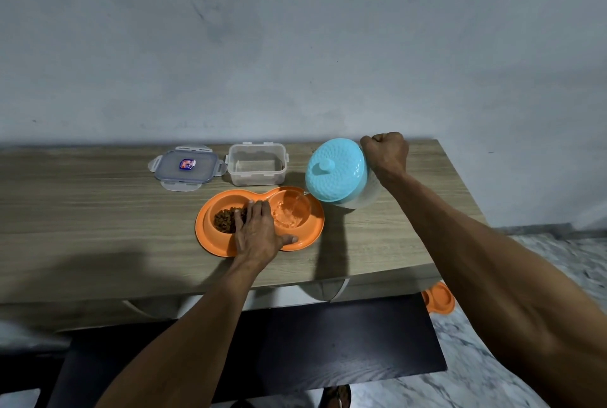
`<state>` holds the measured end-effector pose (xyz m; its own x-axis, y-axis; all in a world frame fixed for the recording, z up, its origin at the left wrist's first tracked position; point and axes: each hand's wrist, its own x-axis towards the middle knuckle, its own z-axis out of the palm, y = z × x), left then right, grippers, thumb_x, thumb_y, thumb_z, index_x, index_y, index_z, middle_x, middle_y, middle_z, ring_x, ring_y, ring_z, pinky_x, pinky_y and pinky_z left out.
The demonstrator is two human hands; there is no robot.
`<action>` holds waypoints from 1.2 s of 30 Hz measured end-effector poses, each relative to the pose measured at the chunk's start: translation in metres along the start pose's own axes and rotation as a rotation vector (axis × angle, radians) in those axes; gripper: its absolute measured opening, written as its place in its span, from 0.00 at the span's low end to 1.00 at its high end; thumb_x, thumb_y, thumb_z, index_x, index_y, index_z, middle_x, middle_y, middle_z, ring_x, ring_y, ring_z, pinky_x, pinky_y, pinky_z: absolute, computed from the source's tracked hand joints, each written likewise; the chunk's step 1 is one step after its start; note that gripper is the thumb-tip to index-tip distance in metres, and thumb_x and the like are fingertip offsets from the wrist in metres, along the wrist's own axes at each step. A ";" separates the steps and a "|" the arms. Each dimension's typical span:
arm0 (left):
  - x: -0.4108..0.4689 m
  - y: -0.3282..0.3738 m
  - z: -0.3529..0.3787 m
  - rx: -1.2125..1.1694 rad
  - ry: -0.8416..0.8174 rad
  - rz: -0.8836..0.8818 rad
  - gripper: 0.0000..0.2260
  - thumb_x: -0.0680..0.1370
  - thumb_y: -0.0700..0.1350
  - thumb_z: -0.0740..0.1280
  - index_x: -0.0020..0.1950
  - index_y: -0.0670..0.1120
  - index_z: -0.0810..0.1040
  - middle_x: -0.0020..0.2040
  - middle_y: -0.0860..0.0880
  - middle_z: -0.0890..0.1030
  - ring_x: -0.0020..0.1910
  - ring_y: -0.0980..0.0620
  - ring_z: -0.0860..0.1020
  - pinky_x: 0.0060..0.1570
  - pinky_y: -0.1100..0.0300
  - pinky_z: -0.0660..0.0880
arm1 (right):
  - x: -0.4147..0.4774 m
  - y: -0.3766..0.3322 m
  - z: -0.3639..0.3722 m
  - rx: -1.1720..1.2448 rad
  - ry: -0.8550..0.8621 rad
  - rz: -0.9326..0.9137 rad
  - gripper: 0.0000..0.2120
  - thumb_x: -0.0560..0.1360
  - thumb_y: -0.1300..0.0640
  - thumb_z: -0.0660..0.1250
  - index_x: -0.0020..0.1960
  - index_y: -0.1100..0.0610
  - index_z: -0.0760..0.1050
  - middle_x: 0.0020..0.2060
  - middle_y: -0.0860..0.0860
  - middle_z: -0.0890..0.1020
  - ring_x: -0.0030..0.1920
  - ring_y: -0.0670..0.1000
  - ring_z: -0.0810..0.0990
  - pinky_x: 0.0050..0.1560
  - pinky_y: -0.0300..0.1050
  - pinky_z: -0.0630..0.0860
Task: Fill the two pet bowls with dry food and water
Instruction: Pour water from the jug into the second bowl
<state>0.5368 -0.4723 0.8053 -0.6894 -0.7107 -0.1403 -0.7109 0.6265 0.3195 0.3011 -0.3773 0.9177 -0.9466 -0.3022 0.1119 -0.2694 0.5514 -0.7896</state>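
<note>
A: Head view. What does the right hand (386,153) hold?

B: It is clenched in a fist at the back of a tilted water jug (338,174). The handle itself is hidden behind the jug, so the grasp is inferred from the curled fingers. The jug's turquoise lid (335,169) faces the camera, and its lower edge leans over the right-hand bowl.

A: And the pet bowls?

B: A single orange double feeder (210,236) lies near the middle of the wooden table (82,210). Its left bowl holds brown dry food (225,220); its right bowl (292,210) holds water, with a clear stream falling in from the jug's spout.

A: State of the left hand (258,233)?

B: Flat and spread, palm down on the feeder's middle, between the two bowls. The fingers reach over the edge of the food bowl; the thumb rests on the near rim. It presses rather than grips.

A: Other items on the table?

B: Behind the feeder stands a clear plastic container (257,164), open, with only a few crumbs showing inside. Its clip-lock lid (186,167) lies flat just to the left of it, apart from it. On the floor below the table's right end a second orange feeder (438,297) is partly visible.
</note>
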 end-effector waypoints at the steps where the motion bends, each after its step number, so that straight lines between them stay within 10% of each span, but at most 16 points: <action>1: 0.000 0.000 0.000 0.001 0.001 0.001 0.48 0.69 0.67 0.70 0.78 0.42 0.56 0.78 0.43 0.62 0.80 0.43 0.53 0.76 0.41 0.46 | 0.000 0.001 0.000 0.002 -0.003 0.003 0.16 0.67 0.57 0.65 0.23 0.59 0.66 0.23 0.56 0.65 0.29 0.53 0.64 0.35 0.45 0.68; 36: -0.001 0.000 0.001 0.015 0.020 -0.002 0.48 0.68 0.67 0.70 0.78 0.43 0.57 0.78 0.45 0.62 0.80 0.45 0.52 0.76 0.41 0.47 | 0.023 0.031 0.020 0.533 0.043 0.468 0.10 0.60 0.62 0.69 0.29 0.55 0.68 0.28 0.50 0.70 0.34 0.51 0.67 0.34 0.45 0.66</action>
<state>0.5367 -0.4714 0.8046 -0.6850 -0.7182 -0.1227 -0.7146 0.6294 0.3053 0.2749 -0.3824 0.8834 -0.9510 -0.0894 -0.2960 0.2801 0.1568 -0.9471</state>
